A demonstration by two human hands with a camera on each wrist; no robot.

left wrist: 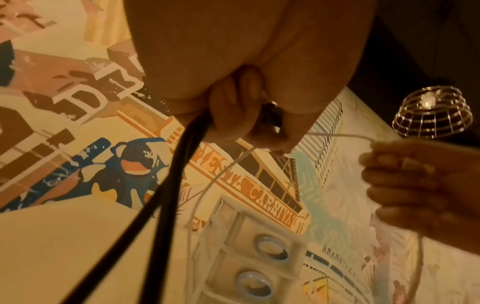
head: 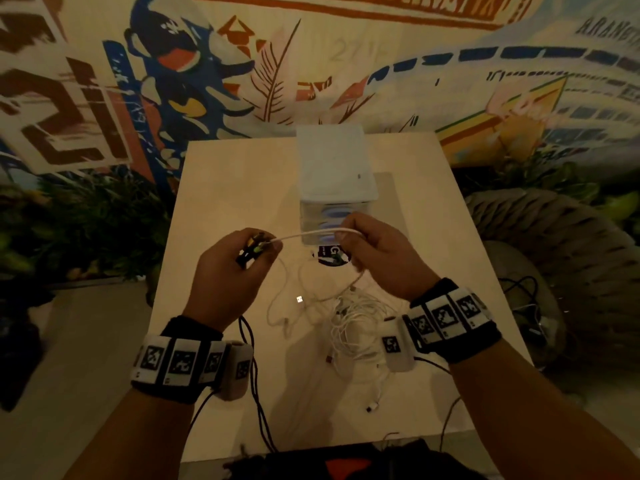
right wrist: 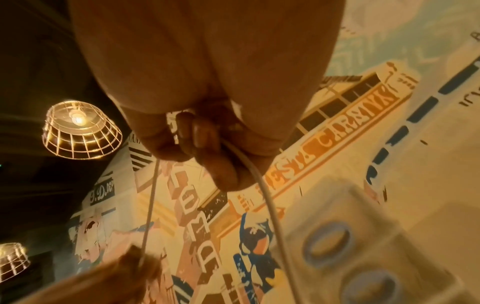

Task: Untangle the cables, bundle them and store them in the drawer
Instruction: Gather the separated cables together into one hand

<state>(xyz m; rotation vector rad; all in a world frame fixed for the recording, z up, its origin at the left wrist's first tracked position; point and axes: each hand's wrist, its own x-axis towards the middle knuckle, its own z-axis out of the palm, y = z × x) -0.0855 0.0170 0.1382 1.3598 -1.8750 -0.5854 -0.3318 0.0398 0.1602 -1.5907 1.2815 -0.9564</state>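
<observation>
Painted murals cover the wall behind a pale square table (head: 221, 188), and at its far side a translucent drawer unit (head: 334, 174) with blue ring pulls is seen; its drawers appear closed.

Between the two raised hands a white cable (head: 313, 234) is stretched; it is thin, light and very limp, so it can be expected to sag and to slip through a loose pinch. It is best taken near the stiffer plug end, or along a free length well away from the knots — a pull on the tangled part would probably only tighten it. The left hand (head: 239, 268) is curled around a small dark object with yellow-green marks (head: 252, 250), maybe a plug or a tie, which cannot be identified; one end of the white cable is pinched at the fingertips of this hand, and in the left wrist view black cables (left wrist: 166, 195) are also seen to hang out of the same fist. The right hand (head: 375, 252) is closed around the white cable, which runs through the fingers (right wrist: 205, 148) and falls down to the table.

Below the hands the tangle of white cables (head: 349, 323) lies on the table, nearer the right wrist; several thin strands are looped over each other, with small connectors (head: 372, 407) at the loose ends. Nothing is seen bundled yet; the untangling seems to be at an early stage.
</observation>
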